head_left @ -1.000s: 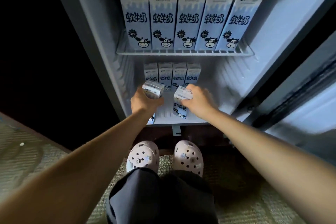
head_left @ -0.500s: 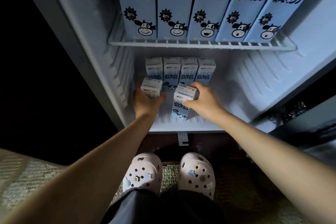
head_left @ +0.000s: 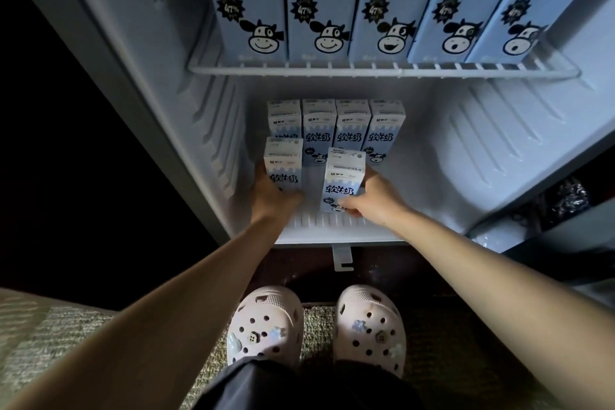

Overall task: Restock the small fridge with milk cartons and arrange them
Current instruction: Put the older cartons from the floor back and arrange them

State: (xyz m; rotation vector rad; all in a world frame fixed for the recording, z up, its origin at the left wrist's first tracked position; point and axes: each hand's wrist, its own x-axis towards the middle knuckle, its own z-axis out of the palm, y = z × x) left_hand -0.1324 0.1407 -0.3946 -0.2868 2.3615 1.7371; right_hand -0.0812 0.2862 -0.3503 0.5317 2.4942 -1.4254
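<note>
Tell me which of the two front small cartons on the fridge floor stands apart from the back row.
The carton in the right hand, carton: a gap separates it from the back row, while the left hand's carton overlaps that row.

The wire shelf (head_left: pixel 382 70) carried five tall milk cartons (head_left: pixel 319 3) standing side by side along its front rail. Below it, the ribbed fridge floor (head_left: pixel 416 206) bore a back row of four small cartons (head_left: pixel 336 130) packed together, with two more small cartons upright in front, the left front carton (head_left: pixel 283 163) and the right front carton (head_left: pixel 344 180), a gap between them.
</note>
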